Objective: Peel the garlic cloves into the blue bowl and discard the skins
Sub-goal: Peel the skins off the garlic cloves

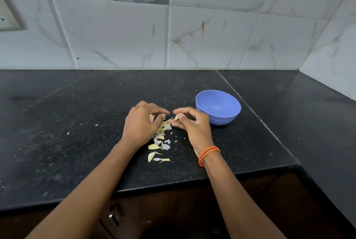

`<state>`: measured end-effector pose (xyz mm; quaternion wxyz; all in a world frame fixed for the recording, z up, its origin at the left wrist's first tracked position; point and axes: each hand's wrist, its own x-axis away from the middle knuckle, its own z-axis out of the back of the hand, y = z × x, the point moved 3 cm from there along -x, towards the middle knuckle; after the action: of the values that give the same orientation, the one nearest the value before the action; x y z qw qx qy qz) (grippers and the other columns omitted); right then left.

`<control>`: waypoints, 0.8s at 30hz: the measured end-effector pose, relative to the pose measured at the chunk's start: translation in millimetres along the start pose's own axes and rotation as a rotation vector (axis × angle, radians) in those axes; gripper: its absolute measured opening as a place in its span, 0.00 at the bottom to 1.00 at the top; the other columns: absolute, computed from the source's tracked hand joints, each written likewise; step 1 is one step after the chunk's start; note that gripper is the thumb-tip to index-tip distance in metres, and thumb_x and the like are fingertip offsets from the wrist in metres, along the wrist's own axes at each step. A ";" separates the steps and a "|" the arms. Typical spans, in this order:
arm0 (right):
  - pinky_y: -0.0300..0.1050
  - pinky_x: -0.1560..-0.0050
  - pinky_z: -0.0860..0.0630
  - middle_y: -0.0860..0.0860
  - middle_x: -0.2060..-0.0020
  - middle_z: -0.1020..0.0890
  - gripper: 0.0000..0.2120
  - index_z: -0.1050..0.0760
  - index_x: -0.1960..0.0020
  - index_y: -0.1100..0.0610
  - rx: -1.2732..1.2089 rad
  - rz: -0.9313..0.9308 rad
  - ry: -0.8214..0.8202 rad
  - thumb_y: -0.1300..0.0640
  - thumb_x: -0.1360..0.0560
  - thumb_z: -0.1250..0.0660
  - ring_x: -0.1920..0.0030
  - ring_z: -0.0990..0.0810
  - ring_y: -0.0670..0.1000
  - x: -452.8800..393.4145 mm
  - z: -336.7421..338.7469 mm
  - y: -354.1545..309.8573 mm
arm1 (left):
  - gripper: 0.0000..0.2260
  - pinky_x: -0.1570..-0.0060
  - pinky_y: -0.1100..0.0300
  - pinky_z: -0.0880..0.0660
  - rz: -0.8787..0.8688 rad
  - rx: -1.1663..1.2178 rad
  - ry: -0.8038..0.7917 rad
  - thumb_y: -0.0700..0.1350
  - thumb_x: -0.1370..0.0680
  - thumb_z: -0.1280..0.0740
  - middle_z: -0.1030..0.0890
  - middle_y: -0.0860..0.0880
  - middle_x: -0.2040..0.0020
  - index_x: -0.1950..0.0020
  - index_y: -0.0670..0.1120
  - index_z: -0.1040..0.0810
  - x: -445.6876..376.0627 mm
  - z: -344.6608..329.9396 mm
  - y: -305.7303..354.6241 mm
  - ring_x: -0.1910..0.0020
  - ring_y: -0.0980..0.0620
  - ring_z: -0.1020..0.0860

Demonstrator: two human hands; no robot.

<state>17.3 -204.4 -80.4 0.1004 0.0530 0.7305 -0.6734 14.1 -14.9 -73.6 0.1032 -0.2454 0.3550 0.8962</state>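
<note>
Blue bowl (pixel 218 107), black speckled countertop (pixel 77 123), pale yellow garlic cloves (pixel 154 146), white marble-veined wall tiles (pixel 119 36), orange braided wristband (pixel 209 155).

Single head view, worn high, looking forward and down over a black stone counter (pixel 77 123). Wide-angle, edges bowed. Faces a marble-tiled wall (pixel 212 36) at the counter's back. Both forearms entering from the bottom edge, hands near frame centre. Counter's front edge and dark cabinet fronts (pixel 173 209) below. No second view to share with.
</note>
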 end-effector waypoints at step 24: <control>0.43 0.52 0.15 0.54 0.57 0.10 0.07 0.14 0.44 0.63 0.133 0.105 0.029 0.66 0.18 0.31 0.54 0.11 0.53 2.2 -1.7 1.1 | 0.03 0.48 0.46 0.17 -0.026 0.284 -0.050 0.50 0.22 0.21 0.12 0.58 0.56 0.50 0.53 0.11 -1.7 -0.9 5.5 0.54 0.54 0.14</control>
<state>15.3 -202.7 -81.9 0.1213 0.1075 0.6817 -0.7134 13.9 -19.6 -70.1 0.1573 -0.2106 0.4724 0.8413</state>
